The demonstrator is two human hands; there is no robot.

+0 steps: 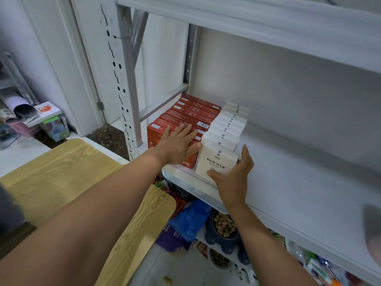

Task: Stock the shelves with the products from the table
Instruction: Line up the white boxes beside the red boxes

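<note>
A row of several red boxes (191, 114) stands at the left end of the white shelf (288, 182). Beside it on the right runs a row of several white boxes (228, 126). My left hand (177, 143) lies flat, fingers spread, on the tops of the nearest red boxes, its thumb touching the front white box (216, 159). My right hand (233, 178) grips that front white box at its lower right corner, thumb on the front face and fingers along the right side.
The shelf's right part is bare. A wooden table (61, 174) sits at the lower left, close to the shelf post (127, 79). The lower shelf holds a blue bag (191, 219), a bowl of pellets (224, 226) and packets. Bins stand at the far left.
</note>
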